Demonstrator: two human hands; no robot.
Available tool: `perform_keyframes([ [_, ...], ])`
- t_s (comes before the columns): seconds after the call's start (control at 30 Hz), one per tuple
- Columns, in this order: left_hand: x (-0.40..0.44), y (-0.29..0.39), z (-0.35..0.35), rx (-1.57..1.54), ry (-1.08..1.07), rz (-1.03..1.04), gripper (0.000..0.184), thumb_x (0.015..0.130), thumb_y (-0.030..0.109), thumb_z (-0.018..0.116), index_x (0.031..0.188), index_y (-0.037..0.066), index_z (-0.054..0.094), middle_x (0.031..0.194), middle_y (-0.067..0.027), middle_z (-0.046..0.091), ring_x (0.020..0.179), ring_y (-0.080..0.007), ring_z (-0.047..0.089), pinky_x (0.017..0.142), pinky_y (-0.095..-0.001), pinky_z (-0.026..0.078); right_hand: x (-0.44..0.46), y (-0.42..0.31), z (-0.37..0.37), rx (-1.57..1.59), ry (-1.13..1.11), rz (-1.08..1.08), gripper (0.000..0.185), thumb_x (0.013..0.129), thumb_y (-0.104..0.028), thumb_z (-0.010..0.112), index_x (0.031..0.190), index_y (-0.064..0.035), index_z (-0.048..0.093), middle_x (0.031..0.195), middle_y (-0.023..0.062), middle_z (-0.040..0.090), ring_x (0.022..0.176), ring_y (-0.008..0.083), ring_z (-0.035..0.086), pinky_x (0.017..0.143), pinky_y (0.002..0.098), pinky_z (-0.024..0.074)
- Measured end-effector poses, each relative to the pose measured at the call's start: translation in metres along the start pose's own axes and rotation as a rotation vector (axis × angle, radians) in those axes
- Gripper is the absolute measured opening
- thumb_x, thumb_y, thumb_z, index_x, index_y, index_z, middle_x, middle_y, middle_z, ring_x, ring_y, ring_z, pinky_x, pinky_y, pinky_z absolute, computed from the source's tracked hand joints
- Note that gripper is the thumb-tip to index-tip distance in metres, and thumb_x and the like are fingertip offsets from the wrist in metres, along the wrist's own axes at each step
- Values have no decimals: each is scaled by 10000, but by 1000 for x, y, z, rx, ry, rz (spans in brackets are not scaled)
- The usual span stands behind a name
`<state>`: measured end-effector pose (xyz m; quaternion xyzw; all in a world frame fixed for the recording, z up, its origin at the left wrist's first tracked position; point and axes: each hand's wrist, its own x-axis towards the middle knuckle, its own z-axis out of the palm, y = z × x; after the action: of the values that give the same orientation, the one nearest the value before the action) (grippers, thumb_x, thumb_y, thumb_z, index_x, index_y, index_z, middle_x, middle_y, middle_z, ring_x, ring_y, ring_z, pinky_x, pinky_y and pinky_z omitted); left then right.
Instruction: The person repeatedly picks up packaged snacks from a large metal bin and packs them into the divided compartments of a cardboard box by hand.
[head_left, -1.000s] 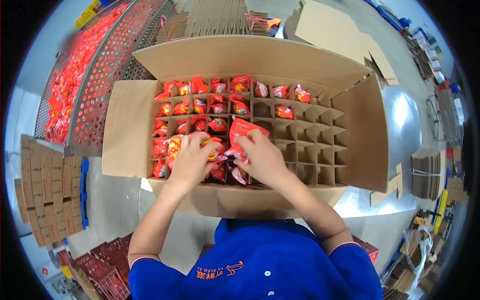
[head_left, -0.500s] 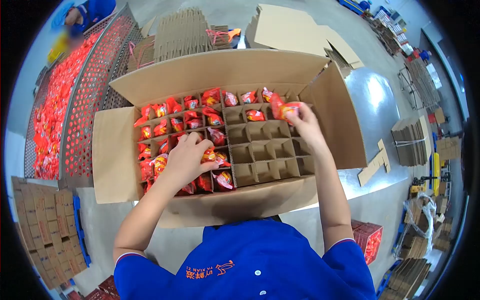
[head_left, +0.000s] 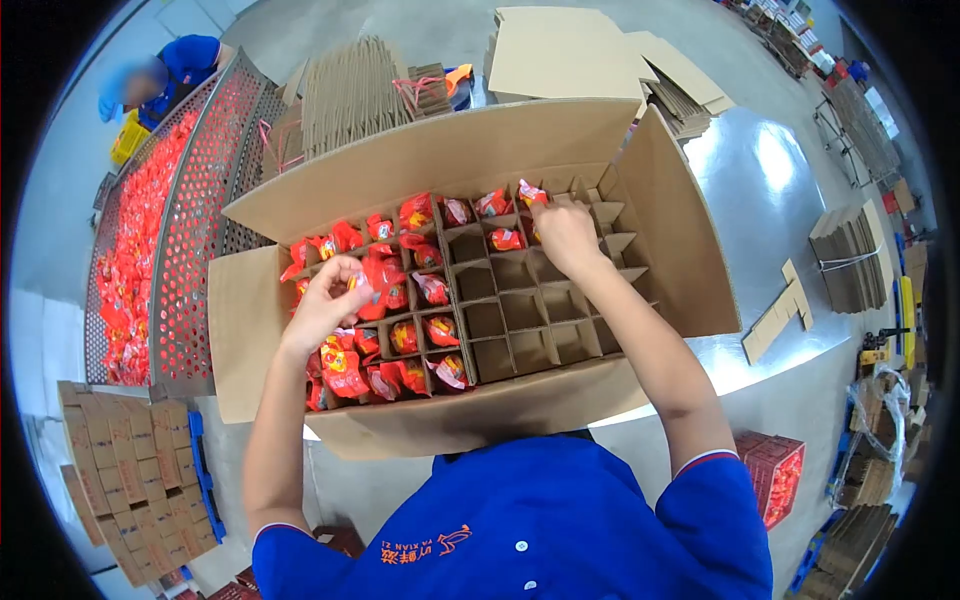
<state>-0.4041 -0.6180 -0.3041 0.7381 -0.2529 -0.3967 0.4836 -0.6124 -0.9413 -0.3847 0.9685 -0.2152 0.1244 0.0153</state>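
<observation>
An open cardboard box (head_left: 480,422) with a divider grid spreads before me. Its left half is mostly filled with red-wrapped packets (head_left: 430,289); several more sit in the back cells of the right half. My left hand (head_left: 328,305) is closed, thumb and fingers pinching a red packet (head_left: 382,275) above the left cells. Over on the right half, my right hand (head_left: 568,235) reaches fingers-down into a cell of the divider (head_left: 515,305). A little red and yellow wrapper shows beneath those fingers; the rest of that packet is hidden.
A perforated metal bin (head_left: 195,230) heaped with red packets stands at left, a person (head_left: 185,65) behind it. Folded dividers (head_left: 355,95) and flat cardboard (head_left: 565,55) lie beyond the box. A cardboard strip (head_left: 778,312) rests on the metal table (head_left: 745,210) to the right.
My right hand has moved down and left with its packet, into a cell. My left hand has shifted left and lifted a red packet from among the left cells. The view has shifted slightly.
</observation>
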Motion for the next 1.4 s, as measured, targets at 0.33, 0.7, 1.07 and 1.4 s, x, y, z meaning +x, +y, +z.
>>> perform_keyframes([
  [0.33,95,46,108,800,-23,330,394,873,214,678,1229,51,643,1016,-116,687,861,-258,686,805,-356,545,-26,13,-11,370,70,-6,308,823,-129,704,1123,-70,669,850,116,707,982,311,611,848,469,494],
  [0.7,99,-10,163,1226,421,467,464,857,113,587,1318,79,542,962,-147,706,962,-332,655,841,-508,487,-29,-51,-90,593,259,-110,288,845,-71,716,1128,-48,673,1082,131,682,1018,324,625,905,418,490],
  [1.07,-133,-67,38,420,745,309,129,904,112,673,1004,51,726,975,-109,723,914,-276,665,840,-380,503,-2,-250,-53,824,-72,-420,260,914,-268,666,1051,-47,673,1024,141,674,971,313,622,850,428,515],
  [1.4,-165,-111,47,390,831,275,127,941,61,645,1032,9,717,1034,-116,689,979,-220,625,881,-334,490,-24,-278,-53,793,-281,-418,465,786,-232,774,1165,-60,568,1115,152,625,1104,321,565,918,483,438],
])
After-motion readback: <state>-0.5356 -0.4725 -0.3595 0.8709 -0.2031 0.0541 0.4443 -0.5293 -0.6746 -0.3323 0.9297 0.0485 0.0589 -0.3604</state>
